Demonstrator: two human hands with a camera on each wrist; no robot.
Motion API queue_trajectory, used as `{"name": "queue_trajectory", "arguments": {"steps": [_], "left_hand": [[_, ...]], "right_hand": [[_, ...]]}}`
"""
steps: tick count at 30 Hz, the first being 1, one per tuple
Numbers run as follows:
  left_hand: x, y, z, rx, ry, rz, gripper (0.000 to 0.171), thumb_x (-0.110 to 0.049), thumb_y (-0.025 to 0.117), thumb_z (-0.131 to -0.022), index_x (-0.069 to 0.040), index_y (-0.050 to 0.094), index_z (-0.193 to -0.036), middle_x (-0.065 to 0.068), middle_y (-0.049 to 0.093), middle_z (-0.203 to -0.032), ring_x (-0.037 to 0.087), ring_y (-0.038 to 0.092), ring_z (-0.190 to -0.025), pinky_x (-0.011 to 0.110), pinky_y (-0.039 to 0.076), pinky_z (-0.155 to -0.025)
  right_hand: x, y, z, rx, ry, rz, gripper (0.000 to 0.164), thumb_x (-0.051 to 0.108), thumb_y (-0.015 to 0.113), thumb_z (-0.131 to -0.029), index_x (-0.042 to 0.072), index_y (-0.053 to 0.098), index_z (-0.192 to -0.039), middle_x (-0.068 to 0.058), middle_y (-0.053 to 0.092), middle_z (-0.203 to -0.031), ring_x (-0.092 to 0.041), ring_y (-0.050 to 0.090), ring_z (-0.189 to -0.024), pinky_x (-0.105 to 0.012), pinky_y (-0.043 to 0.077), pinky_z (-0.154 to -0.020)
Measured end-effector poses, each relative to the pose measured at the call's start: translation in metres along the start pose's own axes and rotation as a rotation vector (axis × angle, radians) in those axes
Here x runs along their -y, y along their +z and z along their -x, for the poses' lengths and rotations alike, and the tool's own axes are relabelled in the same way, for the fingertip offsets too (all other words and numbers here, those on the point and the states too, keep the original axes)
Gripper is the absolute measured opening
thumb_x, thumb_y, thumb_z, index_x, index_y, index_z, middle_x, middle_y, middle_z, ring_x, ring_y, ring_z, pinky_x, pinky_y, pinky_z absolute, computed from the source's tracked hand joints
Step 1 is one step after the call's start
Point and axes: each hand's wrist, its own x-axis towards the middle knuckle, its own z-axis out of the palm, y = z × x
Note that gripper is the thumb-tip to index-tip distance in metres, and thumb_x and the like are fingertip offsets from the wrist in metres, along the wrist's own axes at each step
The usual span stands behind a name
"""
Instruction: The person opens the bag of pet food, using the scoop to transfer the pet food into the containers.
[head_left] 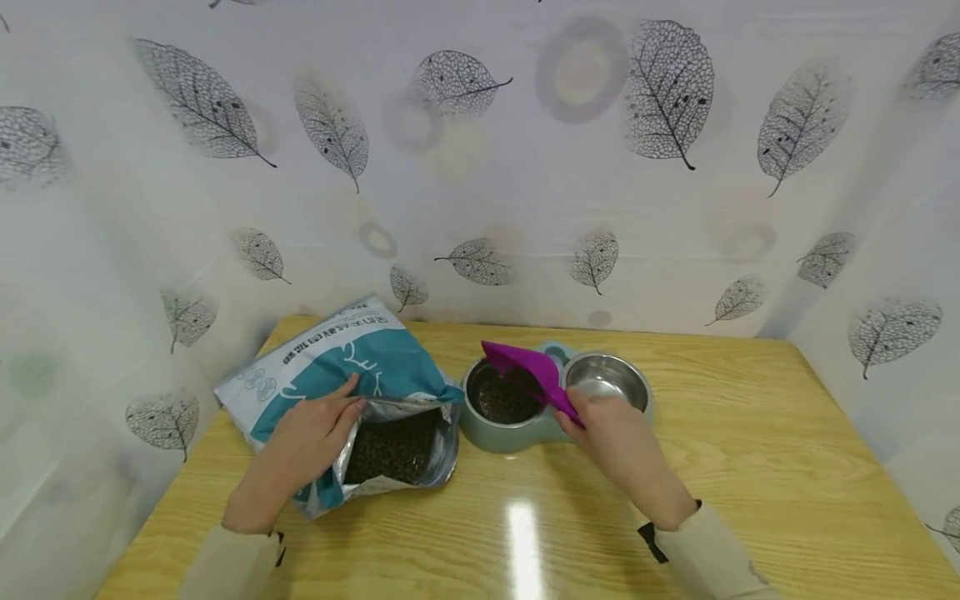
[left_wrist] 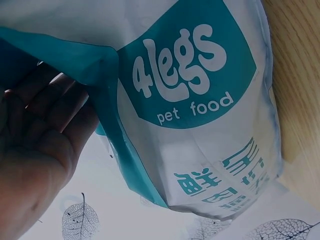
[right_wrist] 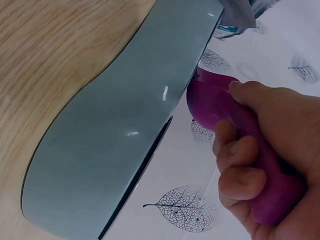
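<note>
My right hand (head_left: 611,433) grips the handle of a purple scoop (head_left: 528,367), fingers curled round it in the right wrist view. The scoop's head is tilted over the left steel bowl (head_left: 504,400), which holds dark kibble. Both steel bowls sit in a pale green double-bowl stand (head_left: 495,437). To the left lies a teal and white pet food bag (head_left: 390,358), its mouth open and dark kibble (head_left: 393,447) inside. My left hand (head_left: 311,437) rests on the bag beside the mouth; in the left wrist view its extended fingers (left_wrist: 62,107) reach behind the teal edge.
The right steel bowl (head_left: 607,375) shows bare shiny metal. Everything stands on a light wooden table (head_left: 750,450). A white curtain (head_left: 510,192) with leaf prints hangs along the back and both sides.
</note>
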Motion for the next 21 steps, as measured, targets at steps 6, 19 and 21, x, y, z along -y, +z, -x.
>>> {"name": "queue_trajectory", "arguments": {"steps": [6,19,21], "left_hand": [[0.001,0.001,-0.001,0.001,0.001,0.001,0.045,-0.031,0.041,-0.112,-0.004,0.063,-0.139,0.019,0.053,-0.151,0.008,0.032,-0.045,0.035,0.047,-0.071],[-0.001,-0.001,0.000,0.007,-0.004,-0.003,0.045,-0.031,0.041,-0.112,-0.003,0.061,-0.140,0.019,0.053,-0.151,0.016,0.063,-0.068,0.054,0.055,-0.091],[-0.001,-0.001,0.000,0.011,-0.004,-0.002,0.045,-0.031,0.041,-0.112,-0.003,0.061,-0.140,0.019,0.052,-0.151,0.013,0.058,-0.064,0.053,0.055,-0.090]], "right_hand": [[0.002,0.006,0.001,-0.083,-0.058,0.164,0.033,0.026,0.084,-0.086,0.005,0.060,-0.094,0.002,0.042,-0.055,-0.007,0.030,-0.044,-0.019,0.027,-0.038],[0.002,-0.016,0.003,0.102,0.195,-0.414,0.027,0.026,0.072,-0.097,0.016,0.060,-0.075,0.012,0.043,-0.057,0.004,0.032,-0.047,-0.016,0.031,-0.044],[0.002,-0.026,0.004,0.220,0.233,-0.526,0.029,0.030,0.068,-0.100,0.016,0.062,-0.075,0.013,0.042,-0.056,0.004,0.032,-0.048,-0.018,0.031,-0.044]]}}
